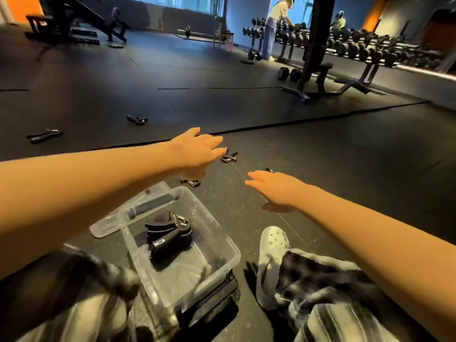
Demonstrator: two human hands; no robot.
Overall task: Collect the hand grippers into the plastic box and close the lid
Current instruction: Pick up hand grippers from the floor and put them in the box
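Left hand open, empty, fingertips beside floor gripper. Right hand open, empty. Plastic box holds grippers, uncovered.

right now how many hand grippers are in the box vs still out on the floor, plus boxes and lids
hand grippers in the plastic box: a stacked pile, count unclear, at least 2
hand grippers on the floor: 5
plastic boxes: 1
lids: 1, off, beside the box
total: at least 9
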